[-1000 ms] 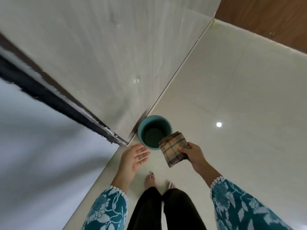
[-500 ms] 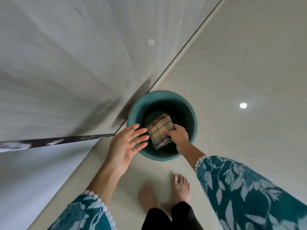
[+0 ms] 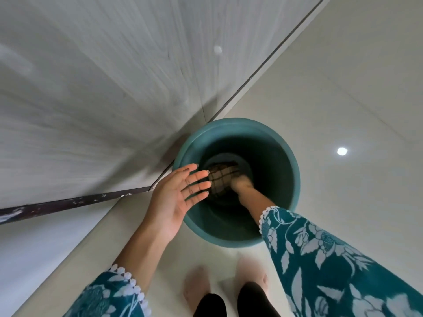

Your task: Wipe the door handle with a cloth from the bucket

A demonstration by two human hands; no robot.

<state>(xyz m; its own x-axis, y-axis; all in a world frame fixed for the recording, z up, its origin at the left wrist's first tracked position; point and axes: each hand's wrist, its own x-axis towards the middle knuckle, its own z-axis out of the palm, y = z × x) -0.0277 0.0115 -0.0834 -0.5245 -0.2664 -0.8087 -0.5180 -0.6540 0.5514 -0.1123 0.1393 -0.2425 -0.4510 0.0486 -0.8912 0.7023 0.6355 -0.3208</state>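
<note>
Cloth (image 3: 223,177), checked, sits deep in the teal bucket (image 3: 295,179), near the bottom, pinched at its near edge by the right hand (image 3: 241,185). Head view only. That hand is motion-blurred and in shadow, but its fingers appear closed on the fabric; forearm runs down over the near rim, floral sleeve (image 3: 320,248) just outside it. Cannot tell whether the bucket holds water: interior too dark.

Left hand (image 3: 176,197) is empty, palm up and fingers spread, hovering over the bucket's left rim, above and just beside the cloth, not touching it. Bucket stands on the pale floor (image 3: 343,88) against the wall (image 3: 91,88). Bare feet (image 3: 196,287) just short of the bucket. Door handle not in view.

Judgement: step in hand is handling the cloth inside the bucket. To do it well:
- keep a firm pinch on the fabric so it comes up in one bundle;
- if wet, wring over the bucket using the free hand;
- keep the sleeve clear of the rim.
</note>
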